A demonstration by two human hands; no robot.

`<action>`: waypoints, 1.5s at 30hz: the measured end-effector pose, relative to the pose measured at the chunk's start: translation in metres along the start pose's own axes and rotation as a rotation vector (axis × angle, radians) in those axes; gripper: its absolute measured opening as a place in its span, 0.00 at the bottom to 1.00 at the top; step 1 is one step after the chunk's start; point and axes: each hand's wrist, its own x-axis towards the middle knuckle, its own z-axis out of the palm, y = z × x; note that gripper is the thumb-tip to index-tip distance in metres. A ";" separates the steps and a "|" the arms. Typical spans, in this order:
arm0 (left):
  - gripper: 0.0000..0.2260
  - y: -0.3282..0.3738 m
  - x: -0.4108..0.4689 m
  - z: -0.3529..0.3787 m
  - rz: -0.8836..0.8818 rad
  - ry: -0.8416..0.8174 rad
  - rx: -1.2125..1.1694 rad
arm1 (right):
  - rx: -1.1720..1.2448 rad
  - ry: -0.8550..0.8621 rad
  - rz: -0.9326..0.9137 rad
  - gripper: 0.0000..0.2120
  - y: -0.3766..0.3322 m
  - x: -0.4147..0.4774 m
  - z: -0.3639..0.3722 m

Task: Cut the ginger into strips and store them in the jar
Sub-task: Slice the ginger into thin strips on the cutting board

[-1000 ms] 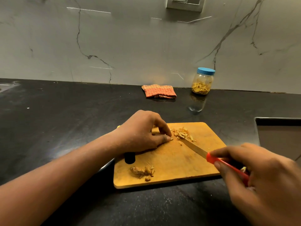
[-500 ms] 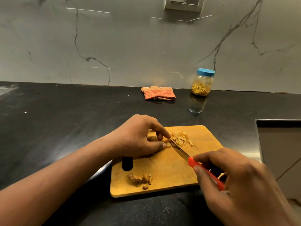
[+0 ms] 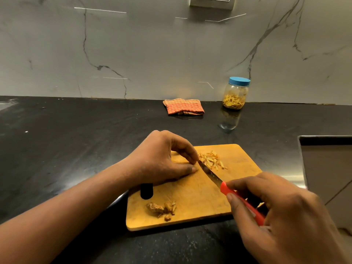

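- Black stone counter (image 3: 76,149) under grey-veined marble wall; wooden cutting board (image 3: 190,191) near front edge.
- L hand (image 3: 160,161) on board, fingers curled, tips down right against the blade; can't tell if they pinch anything.
- R hand (image 3: 282,212) grips knife (image 3: 209,173) by red handle, blade tip at L fingertips.
- Cut ginger strips (image 3: 211,161) piled just R of blade; ginger scraps (image 3: 162,208) at board's near edge.
- Clear jar (image 3: 236,94), blue lid on, more strips inside, at back by wall; folded orange cloth (image 3: 183,107) to its L.

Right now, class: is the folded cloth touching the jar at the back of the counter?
Apart. The head view shows bare black counter between the folded cloth and the jar.
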 end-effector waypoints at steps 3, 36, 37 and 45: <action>0.05 -0.003 0.001 -0.002 -0.008 -0.008 0.023 | -0.021 0.003 0.003 0.07 -0.001 -0.001 0.002; 0.05 -0.012 0.004 -0.010 0.157 -0.107 0.152 | -0.107 -0.056 -0.099 0.06 -0.001 -0.001 0.001; 0.05 -0.012 0.004 -0.010 0.160 -0.114 0.152 | -0.100 -0.066 -0.102 0.07 -0.001 0.000 0.001; 0.06 -0.013 0.004 -0.011 0.185 -0.128 0.157 | -0.099 -0.137 -0.112 0.08 -0.005 0.004 0.006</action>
